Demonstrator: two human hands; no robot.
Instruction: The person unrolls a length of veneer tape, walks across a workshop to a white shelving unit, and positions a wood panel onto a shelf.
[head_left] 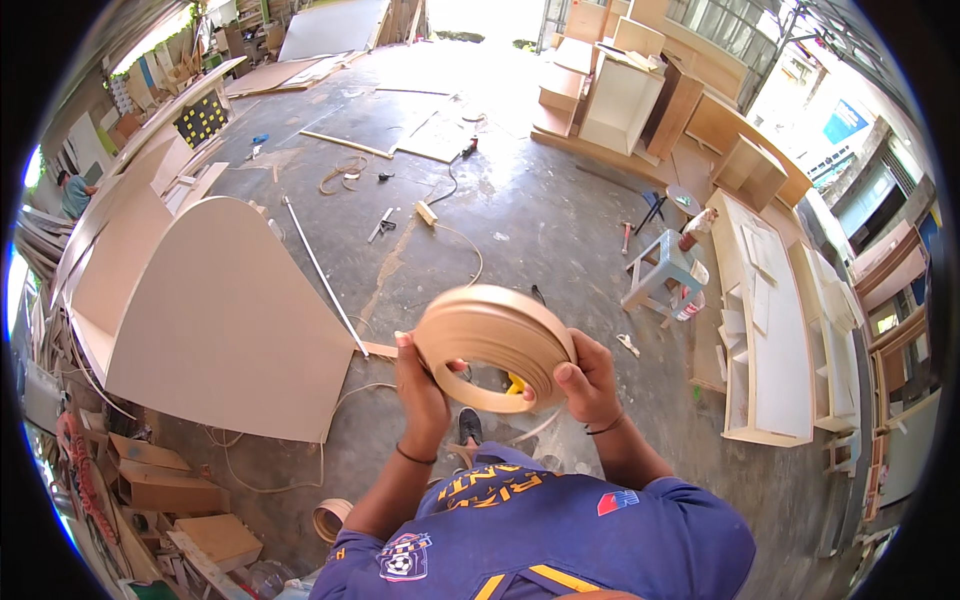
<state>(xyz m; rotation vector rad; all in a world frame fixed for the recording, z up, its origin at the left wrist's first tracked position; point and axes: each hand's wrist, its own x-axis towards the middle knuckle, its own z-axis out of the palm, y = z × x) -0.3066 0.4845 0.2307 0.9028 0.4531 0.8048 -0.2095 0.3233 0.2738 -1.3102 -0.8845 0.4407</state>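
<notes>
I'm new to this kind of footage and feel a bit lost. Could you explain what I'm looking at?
Gladly. There is no robot here: a person works with two bare hands. The one picture comes from a wide fisheye camera on their head, looking down, so straight edges bend toward the rim.

The left hand and right hand hold a tan roll between them, one on each side. It is a wound band with an open middle.

Beyond it is a grey floor, with a hammer lying on it and a light-blue stool standing to the right. A big pale panel stands at left.
</notes>
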